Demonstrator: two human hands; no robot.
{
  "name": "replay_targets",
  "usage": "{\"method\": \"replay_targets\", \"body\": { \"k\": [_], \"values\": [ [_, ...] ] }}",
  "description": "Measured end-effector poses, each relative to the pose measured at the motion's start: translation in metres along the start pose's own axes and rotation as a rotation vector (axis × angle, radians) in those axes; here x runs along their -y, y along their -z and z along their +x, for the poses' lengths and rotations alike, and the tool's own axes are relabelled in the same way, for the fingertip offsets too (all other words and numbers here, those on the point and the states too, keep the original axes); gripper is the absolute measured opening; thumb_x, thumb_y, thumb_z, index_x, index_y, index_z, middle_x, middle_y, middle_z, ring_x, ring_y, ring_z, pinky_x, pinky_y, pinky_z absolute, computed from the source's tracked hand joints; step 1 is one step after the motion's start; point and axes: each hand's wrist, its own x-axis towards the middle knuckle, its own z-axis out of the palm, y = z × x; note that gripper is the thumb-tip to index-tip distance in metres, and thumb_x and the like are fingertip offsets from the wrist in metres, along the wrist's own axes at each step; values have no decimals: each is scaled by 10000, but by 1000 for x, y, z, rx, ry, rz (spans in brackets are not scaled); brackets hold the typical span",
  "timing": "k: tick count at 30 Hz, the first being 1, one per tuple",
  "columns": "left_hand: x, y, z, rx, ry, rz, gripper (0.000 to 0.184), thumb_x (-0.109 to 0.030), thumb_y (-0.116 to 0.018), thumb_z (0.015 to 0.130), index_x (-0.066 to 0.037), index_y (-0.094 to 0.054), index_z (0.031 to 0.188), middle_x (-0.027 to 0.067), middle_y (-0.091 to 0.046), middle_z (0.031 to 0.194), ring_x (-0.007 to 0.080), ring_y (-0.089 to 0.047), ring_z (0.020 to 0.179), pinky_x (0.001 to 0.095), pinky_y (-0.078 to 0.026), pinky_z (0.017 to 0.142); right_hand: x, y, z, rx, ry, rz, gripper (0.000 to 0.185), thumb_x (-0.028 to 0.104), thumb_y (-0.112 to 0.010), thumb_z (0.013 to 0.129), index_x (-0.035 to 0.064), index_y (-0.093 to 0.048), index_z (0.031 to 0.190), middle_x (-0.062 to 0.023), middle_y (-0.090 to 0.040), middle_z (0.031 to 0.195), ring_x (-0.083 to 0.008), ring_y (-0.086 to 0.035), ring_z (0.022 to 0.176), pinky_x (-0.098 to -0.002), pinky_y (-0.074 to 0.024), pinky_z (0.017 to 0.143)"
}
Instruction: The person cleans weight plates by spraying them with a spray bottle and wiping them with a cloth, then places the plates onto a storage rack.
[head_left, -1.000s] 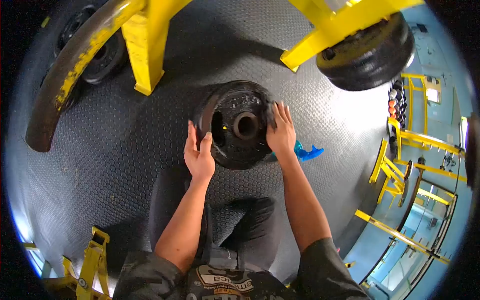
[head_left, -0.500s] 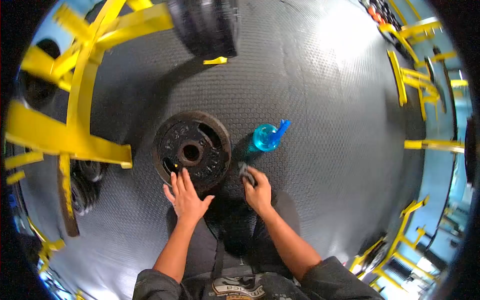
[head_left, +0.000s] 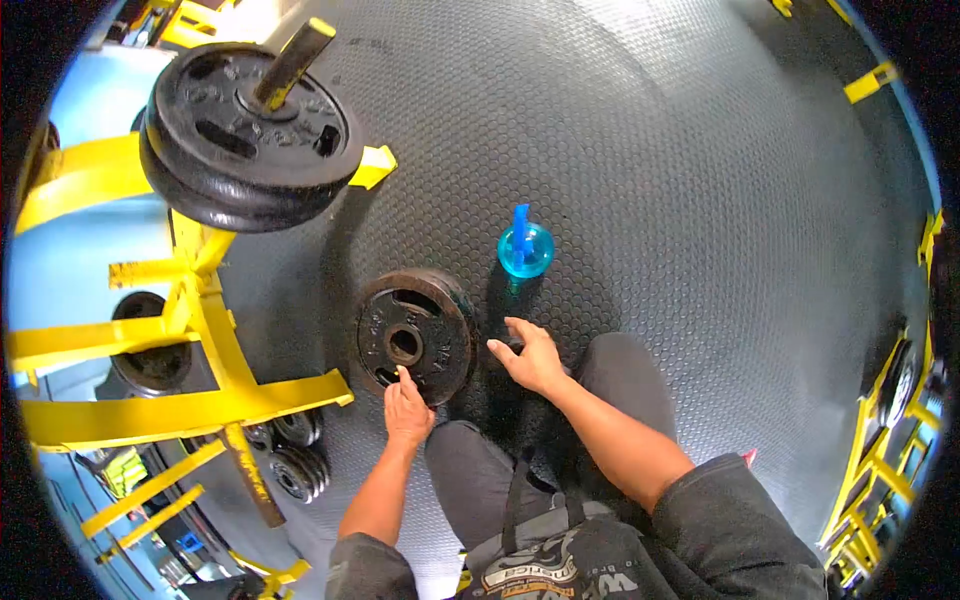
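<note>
Resting on the floor was one black weight plate, bore axis toward the camera.
Spray bottle stood nearby, translucent blue, trigger toward the view's top, contents indistinct. Left hand touched the plate's lower face, grip not discernible; right hand hung half-open alongside, visibly unladen.

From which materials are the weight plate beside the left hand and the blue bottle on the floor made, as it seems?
The weight plate looks like cast iron with worn black paint: raised lettering and brownish rim and hub suggest it. The blue bottle is probably smooth, glossy plastic, since its body looks translucent; its opaque blue top is likely plastic too.
</note>
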Motion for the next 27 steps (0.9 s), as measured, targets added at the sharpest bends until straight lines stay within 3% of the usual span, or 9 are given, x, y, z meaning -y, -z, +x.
{"method": "replay_targets", "body": {
  "k": [2, 4, 7, 10, 12, 15, 18, 23, 27],
  "values": [
    [-6, -1, 1, -54, -4, 42, 967, -60, -736, 605, 162, -194, 1374, 211, -557, 993, 368, -544, 951, 448, -403, 928, 14, -9, 3, 88, -197, 455, 689, 468, -703, 793, 35, -504, 1292, -189, -633, 1083, -328, -617, 996, -416, -476, 889],
    [-16, 7, 2, -81, -8, 21, 922, -51, -724, 614, 132, -229, 1371, 205, -558, 983, 370, -546, 938, 447, -407, 916, 28, -20, 10, 222, -241, 515, 821, 513, -749, 730, -54, -471, 1255, -232, -613, 1084, -338, -626, 989, -403, -490, 871],
    [-38, 34, 7, -46, 10, -35, 845, -42, -704, 628, 61, -294, 1359, 196, -561, 961, 372, -548, 927, 444, -411, 905, 46, -25, 17, 172, -320, 419, 895, 522, -767, 698, -82, -423, 1262, -254, -584, 1118, -354, -608, 1019, -400, -490, 868],
    [-45, 51, 6, 9, 10, -67, 787, -69, -728, 632, -42, -360, 1326, 180, -555, 964, 365, -546, 945, 442, -403, 911, 58, -20, 19, 143, -392, 391, 918, 451, -820, 658, -83, -393, 1271, -260, -560, 1166, -339, -580, 1078, -396, -479, 883],
    [-49, 63, 5, 15, -72, -70, 831, -109, -772, 618, -41, -349, 1330, 162, -550, 994, 349, -546, 955, 443, -393, 916, 59, -23, 25, 294, -562, 791, 979, 312, -856, 639, -92, -319, 1350, -255, -536, 1215, -321, -564, 1102, -406, -483, 881],
    [-57, 83, 8, 68, -85, -48, 883, -146, -802, 602, -54, -330, 1343, 159, -549, 1031, 332, -549, 969, 435, -393, 901, 65, -26, 26, 235, -652, 1155, 1040, 156, -838, 636, -98, -208, 1424, -262, -497, 1257, -321, -578, 1067, -422, -504, 853],
    [-69, 111, 9, 96, -76, -45, 882, -159, -800, 601, -58, -332, 1343, 162, -561, 1027, 331, -552, 968, 431, -395, 892, 64, -27, 27, 322, -576, 1361, 1096, 67, -783, 649, -76, -71, 1471, -279, -469, 1272, -339, -586, 1040, -439, -523, 808],
    [-100, 172, -5, 183, -73, -49, 886, -204, -771, 610, -55, -348, 1374, 150, -598, 951, 329, -567, 916, 421, -402, 852, 93, 18, -12, 236, -724, 1478, 767, -31, -711, 664, -109, -264, 1282, -288, -517, 1120, -402, -596, 964, -524, -543, 782],
    [-130, 192, -41, 244, -138, -144, 894, -228, -760, 593, -48, -393, 1389, 126, -586, 860, 313, -570, 850, 412, -417, 804, 96, 57, -68, 190, -766, 1444, 486, -39, -701, 682, -69, -436, 1088, -223, -585, 988, -324, -631, 829, -462, -559, 722]
  ]
}}
